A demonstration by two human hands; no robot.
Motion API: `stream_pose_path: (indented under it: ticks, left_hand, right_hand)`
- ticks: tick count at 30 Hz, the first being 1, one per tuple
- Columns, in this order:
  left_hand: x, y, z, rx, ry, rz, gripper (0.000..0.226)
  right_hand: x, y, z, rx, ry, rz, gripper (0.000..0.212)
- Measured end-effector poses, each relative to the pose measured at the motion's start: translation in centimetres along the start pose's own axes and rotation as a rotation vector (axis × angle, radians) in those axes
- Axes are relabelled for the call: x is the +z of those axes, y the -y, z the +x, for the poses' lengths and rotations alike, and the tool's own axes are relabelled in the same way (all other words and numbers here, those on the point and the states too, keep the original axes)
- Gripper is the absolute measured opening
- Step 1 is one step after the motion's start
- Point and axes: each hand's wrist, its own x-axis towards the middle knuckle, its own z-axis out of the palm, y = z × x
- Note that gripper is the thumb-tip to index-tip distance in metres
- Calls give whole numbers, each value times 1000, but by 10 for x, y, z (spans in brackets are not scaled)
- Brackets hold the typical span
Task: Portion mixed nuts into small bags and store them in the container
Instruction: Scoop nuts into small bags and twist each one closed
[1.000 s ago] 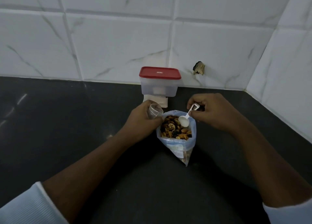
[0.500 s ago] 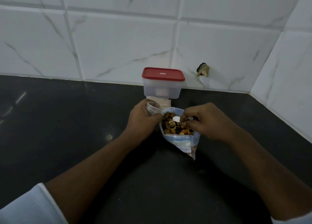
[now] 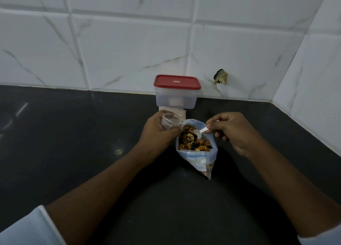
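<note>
A large open bag of mixed nuts (image 3: 196, 154) stands on the black counter, its mouth showing brown and dark nuts (image 3: 193, 143). My left hand (image 3: 158, 132) grips a small clear bag (image 3: 169, 122) at the big bag's left rim. My right hand (image 3: 232, 132) pinches the handle of a small white scoop (image 3: 197, 134), whose bowl lies in the nuts. A clear container with a red lid (image 3: 176, 92) stands shut against the wall behind the bag. A stack of small bags (image 3: 180, 113) lies just in front of it, partly hidden by my left hand.
The black counter (image 3: 73, 143) runs left and toward me. White tiled walls close the back and the right side, forming a corner at the right. A chipped hole (image 3: 220, 76) marks the back wall.
My right hand has drawn back to the right, so the scoop's handle shows again and its bowl sits lower among the nuts. The left hand keeps its hold on the small bag.
</note>
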Motion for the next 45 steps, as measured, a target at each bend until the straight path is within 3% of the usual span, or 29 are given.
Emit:
stream_pose_path:
  ticks: [7, 20, 27, 32, 38, 45]
  left_hand:
    - [-3, -1, -1, 12, -7, 67, 29]
    - [-5, -4, -5, 129, 90, 325, 39]
    - [1, -5, -9, 156, 80, 310, 44]
    - [1, -4, -7, 137, 39, 292, 38]
    - [0, 0, -5, 146, 6, 269, 35]
    - [-5, -1, -6, 111, 46, 208, 42]
  right_hand:
    - [-4, -1, 6, 228, -43, 249, 11]
    - [-6, 9, 0, 198, -13, 425, 19]
    - [14, 19, -15, 52, 97, 518, 14]
    - [27, 14, -20, -213, 104, 284, 10]
    - [28, 10, -23, -583, 172, -148, 28]
    - [18, 11, -20, -658, 161, -28, 37]
